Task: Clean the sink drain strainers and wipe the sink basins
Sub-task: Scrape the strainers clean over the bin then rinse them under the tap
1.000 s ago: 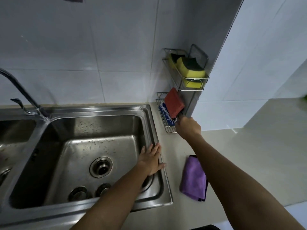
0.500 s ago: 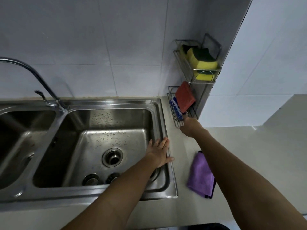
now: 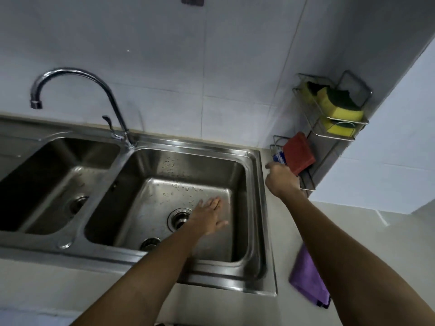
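Shifting off the sink rim into the right basin, left hand now spreads flat and released beside the drain strainer, likely next to be lifted; right hand, arm outstretched, curls against the red scouring pad in the wire rack, grasp undeterminable.

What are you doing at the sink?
A person is getting ready to clean the sink. The left hand is spread open over the right basin, beside its drain strainer. The right hand reaches to the wire rack and looks to grip the red pad there. A purple cloth lies on the counter. No wiping yet.
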